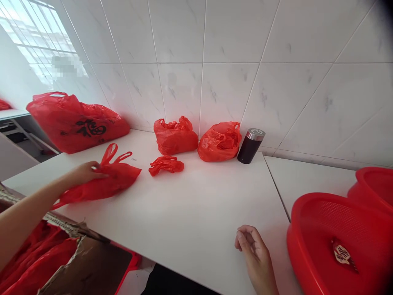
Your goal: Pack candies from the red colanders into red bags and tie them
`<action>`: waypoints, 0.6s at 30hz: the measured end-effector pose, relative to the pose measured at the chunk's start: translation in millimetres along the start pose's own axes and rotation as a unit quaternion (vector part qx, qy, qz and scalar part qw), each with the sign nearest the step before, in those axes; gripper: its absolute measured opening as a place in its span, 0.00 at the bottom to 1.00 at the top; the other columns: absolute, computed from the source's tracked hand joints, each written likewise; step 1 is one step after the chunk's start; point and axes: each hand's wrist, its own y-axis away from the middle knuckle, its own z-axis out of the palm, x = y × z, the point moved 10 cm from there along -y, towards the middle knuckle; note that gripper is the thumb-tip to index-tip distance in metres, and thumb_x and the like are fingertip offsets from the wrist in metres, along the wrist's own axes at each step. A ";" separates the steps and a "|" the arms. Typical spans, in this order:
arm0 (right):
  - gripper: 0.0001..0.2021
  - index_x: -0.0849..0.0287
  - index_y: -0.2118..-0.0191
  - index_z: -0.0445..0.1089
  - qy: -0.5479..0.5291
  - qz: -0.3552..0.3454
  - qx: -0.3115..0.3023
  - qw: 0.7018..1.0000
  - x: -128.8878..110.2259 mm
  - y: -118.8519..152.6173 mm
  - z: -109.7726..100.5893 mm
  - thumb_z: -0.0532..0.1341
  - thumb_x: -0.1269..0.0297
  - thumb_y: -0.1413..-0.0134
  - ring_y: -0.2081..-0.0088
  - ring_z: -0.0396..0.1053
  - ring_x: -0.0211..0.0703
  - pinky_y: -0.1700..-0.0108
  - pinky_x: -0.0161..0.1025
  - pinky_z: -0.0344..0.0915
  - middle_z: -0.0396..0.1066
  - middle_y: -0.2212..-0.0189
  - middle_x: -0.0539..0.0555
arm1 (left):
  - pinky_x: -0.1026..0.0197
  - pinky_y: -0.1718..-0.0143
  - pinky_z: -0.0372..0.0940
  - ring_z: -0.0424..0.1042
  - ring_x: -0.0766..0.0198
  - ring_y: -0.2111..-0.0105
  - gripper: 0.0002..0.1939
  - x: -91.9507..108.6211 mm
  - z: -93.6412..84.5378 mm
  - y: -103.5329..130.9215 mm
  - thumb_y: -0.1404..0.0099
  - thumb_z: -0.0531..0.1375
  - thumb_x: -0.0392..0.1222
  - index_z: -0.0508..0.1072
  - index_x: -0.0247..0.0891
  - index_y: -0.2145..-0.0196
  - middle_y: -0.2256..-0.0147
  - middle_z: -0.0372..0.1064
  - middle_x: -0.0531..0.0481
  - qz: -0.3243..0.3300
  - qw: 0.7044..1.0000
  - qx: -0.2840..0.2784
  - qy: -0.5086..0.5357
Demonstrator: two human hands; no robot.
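Left arm extended forward over the bench (208, 213), left hand (82, 173) palm down with fingers pinched on the flat red bag (113, 184) at bench's left front; right hand (254, 252) hangs half-curled, nothing in it, left of the red basket (297, 233).

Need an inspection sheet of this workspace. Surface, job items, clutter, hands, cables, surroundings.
Surface: white tabletop, seam toward the right.
Job items: flat red bag; torn-edged cardboard box holding red plastic.
Clutter: crumpled red bag, two bulky red bags, large printed red bag, dark silver-lidded container, two red baskets, the nearer with a small packet.
Hands: left hand on the flat red bag, grip unclear; right hand empty, fingers loosely curled.
Cables: nothing seen.
Surroundings: tiled wall behind.
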 end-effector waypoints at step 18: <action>0.14 0.56 0.67 0.64 -0.029 -0.032 -0.012 0.999 -8.8 -2.2 9.2 0.58 0.50 0.41 0.72 0.62 0.38 0.66 0.36 0.60 0.61 0.76 0.47 | 0.47 0.53 0.63 0.71 0.49 0.54 0.19 238.1 167.2 18.9 0.43 0.63 0.51 0.74 0.34 0.60 0.58 0.73 0.40 0.162 0.972 -0.152 0.077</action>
